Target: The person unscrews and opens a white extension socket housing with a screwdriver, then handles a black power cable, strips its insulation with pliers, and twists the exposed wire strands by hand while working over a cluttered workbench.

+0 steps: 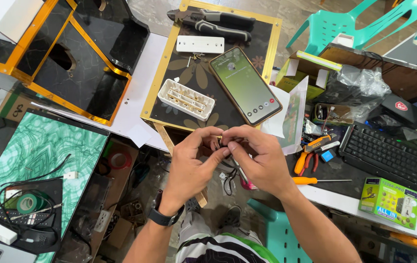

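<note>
We see a small dark part with black wires (229,176) pinched between both hands at centre, mostly hidden by fingers. Our left hand (191,158) and right hand (258,157) are curled closed around it. Just beyond lie a phone (245,85) and a white terminal block (186,99).

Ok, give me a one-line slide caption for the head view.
Left hand and right hand pinch thin dark wires together above a phone and white terminal block.

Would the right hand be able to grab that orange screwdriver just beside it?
Probably yes: the orange screwdriver lies uncovered on the bench close to the right hand, though that hand and the left hand are pinching small black wires.
</note>
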The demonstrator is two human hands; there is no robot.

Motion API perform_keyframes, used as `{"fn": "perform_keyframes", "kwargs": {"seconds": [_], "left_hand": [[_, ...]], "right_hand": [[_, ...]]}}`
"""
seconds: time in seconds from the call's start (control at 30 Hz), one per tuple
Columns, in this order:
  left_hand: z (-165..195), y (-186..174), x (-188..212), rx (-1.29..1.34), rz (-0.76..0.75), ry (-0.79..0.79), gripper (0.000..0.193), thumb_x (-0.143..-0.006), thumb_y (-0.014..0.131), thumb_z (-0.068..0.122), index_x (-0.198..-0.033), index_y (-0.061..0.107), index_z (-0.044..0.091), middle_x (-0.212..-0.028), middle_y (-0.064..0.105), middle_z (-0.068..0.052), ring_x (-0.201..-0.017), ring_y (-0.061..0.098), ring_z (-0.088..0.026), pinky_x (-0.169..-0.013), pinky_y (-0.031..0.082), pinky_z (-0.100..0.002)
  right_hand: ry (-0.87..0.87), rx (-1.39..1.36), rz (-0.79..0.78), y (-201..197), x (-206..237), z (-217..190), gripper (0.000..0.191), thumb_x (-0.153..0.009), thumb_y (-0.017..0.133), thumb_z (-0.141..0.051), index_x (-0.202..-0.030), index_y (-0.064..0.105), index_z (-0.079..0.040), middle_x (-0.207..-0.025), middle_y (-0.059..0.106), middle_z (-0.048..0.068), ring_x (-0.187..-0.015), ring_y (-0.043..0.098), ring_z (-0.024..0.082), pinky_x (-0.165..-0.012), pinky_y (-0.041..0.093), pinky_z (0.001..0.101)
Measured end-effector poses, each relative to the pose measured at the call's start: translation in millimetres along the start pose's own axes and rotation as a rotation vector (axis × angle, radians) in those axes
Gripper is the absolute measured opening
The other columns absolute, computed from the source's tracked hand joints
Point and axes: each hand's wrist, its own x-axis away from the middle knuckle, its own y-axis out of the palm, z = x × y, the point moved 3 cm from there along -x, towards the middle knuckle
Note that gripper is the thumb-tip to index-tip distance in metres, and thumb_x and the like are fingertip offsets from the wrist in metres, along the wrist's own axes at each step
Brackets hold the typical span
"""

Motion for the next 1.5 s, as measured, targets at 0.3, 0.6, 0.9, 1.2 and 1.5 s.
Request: {"fn": "perform_keyframes", "kwargs": {"seconds": [0.3,0.6,0.9,1.2,1.5], "left_hand": [[-2.4,0.7,-2.0,0.010,-0.015,-0.061,0.026,-0.089,0.079,0.007,-0.111,0.067,0.002,-0.085,0.062,0.002,-0.076,0.060,-0.005,-0.067,0.056,-0.021],[-5.1,0.3,0.7,0.009,0.007,-0.019,0.027,-0.089,0.081,0.009,-0.110,0.064,0.002,-0.086,0.062,0.000,-0.079,0.060,-0.007,-0.069,0.056,-0.022],[-1.1,-3.1,3.4,-0.056,0.004,0.006,0.033,-0.089,0.080,0.011,-0.118,0.066,0.006,-0.083,0.062,0.000,-0.077,0.059,-0.008,-0.069,0.054,-0.024],[1.7,-4.9,3.8,-0.090,0.011,0.042,0.031,-0.089,0.081,0.011,-0.116,0.067,0.006,-0.082,0.064,0.000,-0.077,0.061,-0.009,-0.071,0.054,-0.025],[1.1,-2.2,4.9,-0.045,0.007,0.024,0.031,-0.088,0.081,0.009,-0.115,0.065,0.005,-0.083,0.064,0.001,-0.079,0.061,-0.007,-0.071,0.055,-0.023]], "right_hand": [[0.041,-0.018,0.003,0.3,-1.8,3.8,0.017,-0.097,0.062,0.004,-0.114,0.065,0.002,-0.096,0.073,0.006,-0.085,0.070,0.008,-0.073,0.058,0.0223],[0.084,-0.047,-0.002,-0.6,-0.1,6.1,0.018,-0.098,0.062,0.002,-0.115,0.065,0.002,-0.095,0.074,0.005,-0.085,0.069,0.007,-0.073,0.057,0.0217],[0.108,-0.056,-0.014,0.4,0.6,6.0,0.017,-0.098,0.062,0.001,-0.115,0.064,0.002,-0.096,0.075,0.006,-0.087,0.070,0.008,-0.075,0.058,0.0232],[0.102,-0.073,-0.010,2.4,0.2,5.9,0.023,-0.098,0.062,0.002,-0.120,0.064,0.002,-0.100,0.074,0.008,-0.094,0.071,0.011,-0.082,0.059,0.0252],[0.092,-0.084,-0.016,1.5,1.9,6.5,0.024,-0.098,0.062,0.002,-0.122,0.066,0.001,-0.100,0.074,0.008,-0.093,0.070,0.011,-0.080,0.059,0.0251]]}}
